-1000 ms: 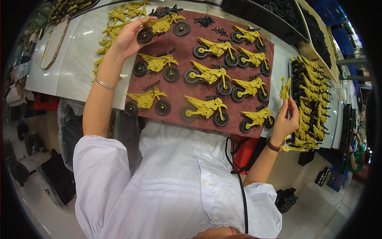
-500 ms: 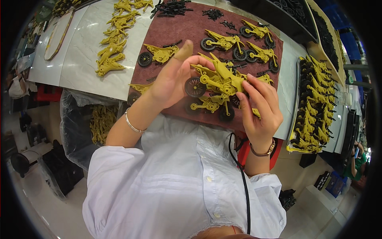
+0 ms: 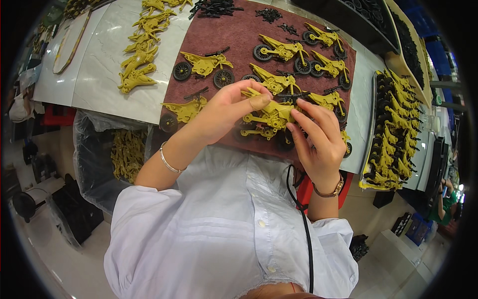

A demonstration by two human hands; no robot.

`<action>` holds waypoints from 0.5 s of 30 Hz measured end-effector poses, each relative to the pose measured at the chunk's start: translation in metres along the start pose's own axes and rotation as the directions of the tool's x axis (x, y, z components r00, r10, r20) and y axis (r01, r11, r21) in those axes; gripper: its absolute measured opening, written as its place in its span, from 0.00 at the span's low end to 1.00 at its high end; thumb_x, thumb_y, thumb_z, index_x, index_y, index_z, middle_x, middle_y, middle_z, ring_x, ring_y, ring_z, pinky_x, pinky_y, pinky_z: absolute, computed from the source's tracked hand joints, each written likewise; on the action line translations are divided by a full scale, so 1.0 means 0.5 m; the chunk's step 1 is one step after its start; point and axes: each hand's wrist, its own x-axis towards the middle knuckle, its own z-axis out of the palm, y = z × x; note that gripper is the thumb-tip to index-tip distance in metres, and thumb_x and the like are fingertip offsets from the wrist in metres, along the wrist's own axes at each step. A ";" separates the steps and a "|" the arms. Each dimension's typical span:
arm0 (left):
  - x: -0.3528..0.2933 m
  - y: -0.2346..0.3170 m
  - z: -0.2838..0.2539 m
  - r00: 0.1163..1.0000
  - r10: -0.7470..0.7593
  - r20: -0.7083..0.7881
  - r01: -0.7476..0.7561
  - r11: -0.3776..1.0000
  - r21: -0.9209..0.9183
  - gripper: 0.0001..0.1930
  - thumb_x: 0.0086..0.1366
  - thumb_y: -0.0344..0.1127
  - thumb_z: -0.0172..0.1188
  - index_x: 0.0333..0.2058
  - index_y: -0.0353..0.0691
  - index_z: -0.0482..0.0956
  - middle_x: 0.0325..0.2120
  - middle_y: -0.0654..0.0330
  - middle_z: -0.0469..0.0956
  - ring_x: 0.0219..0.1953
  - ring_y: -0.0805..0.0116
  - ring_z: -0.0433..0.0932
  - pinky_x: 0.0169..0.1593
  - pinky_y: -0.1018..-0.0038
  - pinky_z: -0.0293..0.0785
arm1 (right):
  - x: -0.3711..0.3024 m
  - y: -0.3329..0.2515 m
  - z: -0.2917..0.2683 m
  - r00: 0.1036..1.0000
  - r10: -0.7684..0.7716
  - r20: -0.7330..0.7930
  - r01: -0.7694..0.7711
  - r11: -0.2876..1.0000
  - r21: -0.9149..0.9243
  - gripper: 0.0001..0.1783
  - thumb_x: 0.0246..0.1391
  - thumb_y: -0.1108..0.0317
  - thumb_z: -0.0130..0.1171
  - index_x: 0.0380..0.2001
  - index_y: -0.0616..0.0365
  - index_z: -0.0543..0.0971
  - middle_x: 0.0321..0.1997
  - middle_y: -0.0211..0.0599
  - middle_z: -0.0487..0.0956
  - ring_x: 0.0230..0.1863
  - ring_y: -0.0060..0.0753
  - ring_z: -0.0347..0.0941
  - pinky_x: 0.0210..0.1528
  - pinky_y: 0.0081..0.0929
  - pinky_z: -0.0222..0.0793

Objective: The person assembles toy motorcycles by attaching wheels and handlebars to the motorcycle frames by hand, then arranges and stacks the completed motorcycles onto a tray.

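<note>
Between my two hands, above the near part of the red-brown cloth (image 3: pixel 239 42), is a yellow toy motorcycle (image 3: pixel 275 115). The thumb and fingers of my left hand (image 3: pixel 234 107) pinch its upper left end. On its right end, the fingertips of my right hand (image 3: pixel 318 134) are closed, hiding part of it. Just below it lies another yellow motorcycle with dark wheels, partly covered. Farther off on the cloth, several more stand in loose rows, such as one motorcycle (image 3: pixel 204 64) with two black spoked wheels and one (image 3: pixel 185 110) beside my left wrist.
Small black parts (image 3: pixel 216 8) are heaped at the cloth's far edge. Yellow body parts (image 3: pixel 138 78) line the pale table (image 3: pixel 107 65) at left. At right, a tray (image 3: pixel 391 134) holds rows of motorcycles. A plastic-lined bin (image 3: pixel 97 174) of yellow parts sits below the table at left.
My left hand has come down and right, its raised thumb now closing on the held motorcycle. The motorcycle is slightly lower, and its left wheel no longer shows.
</note>
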 end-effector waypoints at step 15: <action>-0.020 0.015 0.022 0.996 0.072 0.059 -0.074 0.997 0.027 0.14 0.63 0.32 0.56 0.46 0.35 0.67 0.40 0.64 0.73 0.42 0.80 0.71 0.48 0.80 0.68 | -0.043 0.030 0.009 0.717 0.533 0.450 -0.614 0.175 0.770 0.24 0.44 0.82 0.64 0.47 0.70 0.72 0.46 0.40 0.75 0.47 0.26 0.71 0.45 0.21 0.70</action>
